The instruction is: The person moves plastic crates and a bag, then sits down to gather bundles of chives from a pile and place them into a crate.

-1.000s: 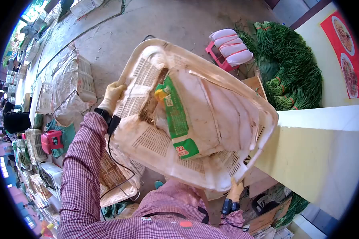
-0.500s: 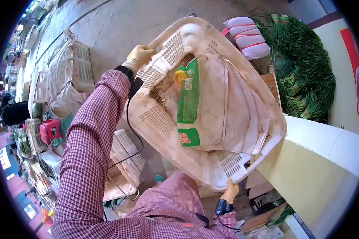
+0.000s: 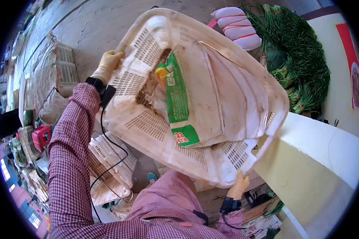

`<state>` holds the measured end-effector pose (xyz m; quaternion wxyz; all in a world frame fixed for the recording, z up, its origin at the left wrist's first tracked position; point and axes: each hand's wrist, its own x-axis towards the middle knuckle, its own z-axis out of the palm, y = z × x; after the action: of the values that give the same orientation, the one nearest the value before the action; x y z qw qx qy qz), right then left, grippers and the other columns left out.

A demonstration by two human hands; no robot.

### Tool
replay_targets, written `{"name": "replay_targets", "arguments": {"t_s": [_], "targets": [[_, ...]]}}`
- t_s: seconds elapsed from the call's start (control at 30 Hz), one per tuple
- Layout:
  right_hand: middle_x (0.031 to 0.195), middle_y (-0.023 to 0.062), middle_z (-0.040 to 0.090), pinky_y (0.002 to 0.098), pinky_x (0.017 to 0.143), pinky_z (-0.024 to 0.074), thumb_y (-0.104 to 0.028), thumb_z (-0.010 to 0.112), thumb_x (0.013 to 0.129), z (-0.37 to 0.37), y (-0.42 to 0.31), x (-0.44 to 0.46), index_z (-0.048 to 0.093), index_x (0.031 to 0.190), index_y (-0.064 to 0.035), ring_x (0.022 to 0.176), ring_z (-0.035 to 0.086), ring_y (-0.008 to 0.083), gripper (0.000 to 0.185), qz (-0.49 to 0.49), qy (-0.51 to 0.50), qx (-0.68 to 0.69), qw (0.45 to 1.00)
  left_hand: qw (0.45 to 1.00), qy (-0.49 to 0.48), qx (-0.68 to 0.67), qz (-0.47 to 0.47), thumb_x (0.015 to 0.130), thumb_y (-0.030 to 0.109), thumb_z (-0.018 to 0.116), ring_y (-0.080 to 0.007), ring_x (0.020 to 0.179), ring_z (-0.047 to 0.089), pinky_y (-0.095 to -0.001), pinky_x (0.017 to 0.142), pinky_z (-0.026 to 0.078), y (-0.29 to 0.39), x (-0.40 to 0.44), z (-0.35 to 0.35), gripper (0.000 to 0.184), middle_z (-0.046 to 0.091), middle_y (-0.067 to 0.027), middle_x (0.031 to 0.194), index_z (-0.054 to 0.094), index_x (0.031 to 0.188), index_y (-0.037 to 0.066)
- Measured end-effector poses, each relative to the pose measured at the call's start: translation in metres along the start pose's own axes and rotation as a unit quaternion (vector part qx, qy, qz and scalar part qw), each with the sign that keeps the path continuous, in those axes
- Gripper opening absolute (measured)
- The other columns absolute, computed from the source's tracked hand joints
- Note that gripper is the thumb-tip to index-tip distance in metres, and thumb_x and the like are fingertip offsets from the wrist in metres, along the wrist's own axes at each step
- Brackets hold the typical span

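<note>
A dirty white plastic crate with slotted walls is held up and tilted in front of me. My left hand, in a pale glove, is closed around its rim at the upper left. At the lower right corner, my gloved right hand grips the rim from below, its fingers partly hidden. Inside the crate lies a flattened, stained whitish sack or sheet, with a green printed strip along its left side. Brown dirt shows in the slots near the strip.
A pale ledge stands close on the right. Beyond it lie green bundled vegetables and a white bundle tied with red bands. More white crates are at lower left, with a wrapped stack and a pink container farther off.
The crate has shifted left and appears larger, closer to me. My left hand has moved left and slightly down with it; my right hand has moved slightly right, still gripping.
</note>
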<state>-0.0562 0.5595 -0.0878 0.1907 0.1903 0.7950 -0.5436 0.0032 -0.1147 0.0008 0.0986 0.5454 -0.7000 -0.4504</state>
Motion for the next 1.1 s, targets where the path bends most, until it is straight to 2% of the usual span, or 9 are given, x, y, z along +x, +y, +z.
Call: {"name": "replay_targets", "arguments": {"t_s": [0.1,0.4,0.53,0.67,0.77,0.83,0.9,1.03,1.1], "targets": [[0.119,0.0157,0.066,0.0349,0.093,0.0488,-0.01,0.068,0.092,0.009,-0.038,0.021,0.056,0.129,0.0101,0.101,0.061,0.0237,0.044,0.025,0.008,-0.026,0.999,0.999,0.002,-0.041,-0.017,0.084,0.018,0.07,-0.0112,0.047,0.047,-0.0275,0.044,0.037,0.002,-0.012,-0.005,0.016,0.056,-0.0011,0.063,0.067,0.088,0.003],[0.118,0.0162,0.067,0.035,0.094,0.048,-0.014,0.075,0.087,-0.013,-0.045,0.106,0.059,0.127,0.0092,0.102,0.062,0.0254,0.049,-0.071,-0.009,-0.056,0.996,0.992,0.056,-0.092,-0.06,0.085,0.021,0.069,-0.012,0.047,0.047,-0.0276,0.046,0.037,-0.004,-0.062,-0.011,0.017,0.055,-0.0007,0.061,0.066,0.081,0.004],[0.114,0.0209,0.068,0.0354,0.091,0.0487,-0.011,0.071,0.089,0.008,-0.141,0.12,0.058,0.123,0.0139,0.098,0.063,0.0263,0.044,-0.119,-0.026,-0.14,0.983,0.986,0.099,-0.101,-0.087,0.088,0.022,0.066,-0.0128,0.045,0.047,-0.0275,0.044,0.037,-0.017,-0.065,-0.024,0.019,0.055,-0.0008,0.061,0.065,0.081,0.005],[0.104,0.0227,0.07,0.0378,0.087,0.049,-0.018,0.068,0.09,0.04,-0.208,0.175,0.062,0.118,0.0107,0.094,0.064,0.0295,0.04,-0.162,-0.098,-0.184,0.965,0.967,0.168,-0.152,-0.117,0.089,0.025,0.065,-0.0127,0.044,0.046,-0.0267,0.043,0.037,-0.035,-0.071,-0.04,0.02,0.054,0.0001,0.061,0.065,0.081,0.007],[0.104,0.0213,0.071,0.038,0.087,0.0495,-0.016,0.068,0.09,0.09,-0.247,0.212,0.064,0.116,0.0083,0.093,0.065,0.0291,0.036,-0.19,-0.157,-0.152,0.957,0.949,0.19,-0.208,-0.142,0.09,0.027,0.064,-0.0122,0.044,0.044,-0.0264,0.043,0.036,-0.058,-0.072,-0.059,0.02,0.052,0.0018,0.06,0.065,0.081,0.009],[0.103,0.0194,0.072,0.0373,0.085,0.0502,-0.015,0.068,0.09,0.134,-0.256,0.238,0.065,0.115,0.0077,0.091,0.065,0.027,0.034,-0.271,-0.197,-0.124,0.934,0.935,0.21,-0.252,-0.132,0.091,0.029,0.063,-0.0116,0.046,0.044,-0.0261,0.043,0.035,-0.09,-0.058,-0.08,0.02,0.05,0.0032,0.061,0.065,0.081,0.012],[0.103,0.0171,0.072,0.0355,0.083,0.0509,-0.016,0.069,0.089,0.187,-0.272,0.256,0.066,0.114,0.0057,0.089,0.065,0.023,0.033,-0.335,-0.206,-0.18,0.902,0.922,0.226,-0.282,-0.137,0.091,0.029,0.064,-0.0114,0.048,0.044,-0.026,0.044,0.035,-0.121,-0.053,-0.098,0.02,0.049,0.0035,0.061,0.064,0.081,0.012],[0.105,0.0139,0.073,0.0322,0.083,0.051,-0.017,0.068,0.09,0.301,-0.299,0.296,0.067,0.117,0.0029,0.091,0.065,0.0173,0.034,-0.299,-0.286,-0.218,0.884,0.885,0.271,-0.346,-0.155,0.089,0.028,0.066,-0.0115,0.047,0.042,-0.0276,0.042,0.033,-0.155,-0.012,-0.107,0.019,0.049,0.004,0.062,0.061,0.078,0.013],[0.107,0.0122,0.072,0.0307,0.084,0.0507,-0.018,0.068,0.092,0.361,-0.287,0.328,0.066,0.121,0.0021,0.093,0.064,0.0167,0.035,-0.345,-0.321,-0.193,0.861,0.877,0.266,-0.369,-0.158,0.088,0.025,0.068,-0.0117,0.046,0.044,-0.0272,0.041,0.033,-0.175,0.006,-0.119,0.019,0.048,0.0022,0.06,0.06,0.078,0.012]]}}
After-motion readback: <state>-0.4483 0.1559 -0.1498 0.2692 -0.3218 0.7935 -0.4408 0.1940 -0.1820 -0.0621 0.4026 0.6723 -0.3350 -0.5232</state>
